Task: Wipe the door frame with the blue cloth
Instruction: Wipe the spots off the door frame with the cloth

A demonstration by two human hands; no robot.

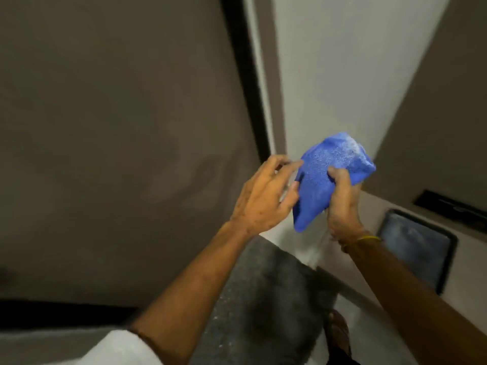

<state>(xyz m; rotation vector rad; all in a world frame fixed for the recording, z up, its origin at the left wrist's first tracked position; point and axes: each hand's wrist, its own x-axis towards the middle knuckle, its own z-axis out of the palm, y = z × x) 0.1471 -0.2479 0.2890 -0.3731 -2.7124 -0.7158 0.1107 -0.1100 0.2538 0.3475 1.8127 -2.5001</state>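
- your right hand (342, 198) grips bunched blue cloth (326, 177)
- your left hand (263, 196) open, fingertips touching cloth's left edge
- door frame (247, 83) just behind, untouched

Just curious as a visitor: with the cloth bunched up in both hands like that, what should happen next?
Probably press the blue cloth, gripped by the right hand, against the dark door frame; the left hand only touches its edge, and it is off the frame.

— Where are we?
— Indoors, a home doorway, we'd say: a dark door frame (247, 83) above the fingers, plain painted walls (337, 61), a grey mat (266, 293) below.
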